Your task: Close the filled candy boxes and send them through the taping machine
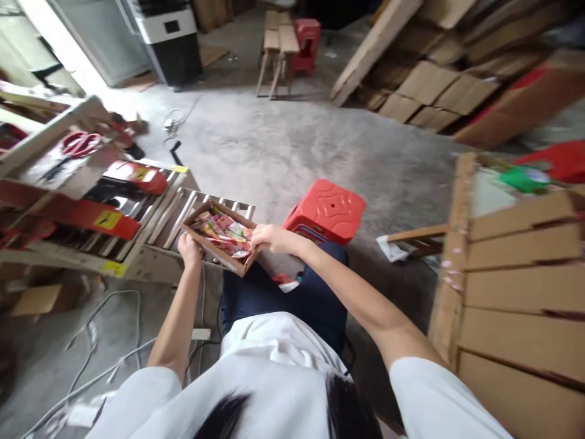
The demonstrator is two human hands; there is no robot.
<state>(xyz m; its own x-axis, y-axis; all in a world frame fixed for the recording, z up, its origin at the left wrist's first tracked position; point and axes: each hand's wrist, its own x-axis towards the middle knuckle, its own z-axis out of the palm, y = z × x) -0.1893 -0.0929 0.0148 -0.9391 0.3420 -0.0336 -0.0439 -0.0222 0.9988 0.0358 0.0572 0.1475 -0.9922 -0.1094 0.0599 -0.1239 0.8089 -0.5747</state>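
Observation:
An open cardboard box (pixel 223 259), filled with small colourful packets (pixel 223 228), is tilted in front of me above the end of a roller conveyor (pixel 159 228). My left hand (pixel 189 249) grips its left side, the thumb at the wall and the other fingers partly hidden beneath. On the right end of the box, my right hand (pixel 270 238) is closed with its fingertips over the edge, close to the packets. Whether those fingertips also pinch a packet is too blurred to tell.
A red plastic stool (pixel 331 210) stands just ahead of my knees. Left, a machine with red parts carries red-handled scissors (pixel 81 144). Cables (pixel 114 366) trail across the floor. Cardboard boxes (pixel 521 277) line a wooden-edged surface on the right. A wooden bench (pixel 280 36) stands farther off.

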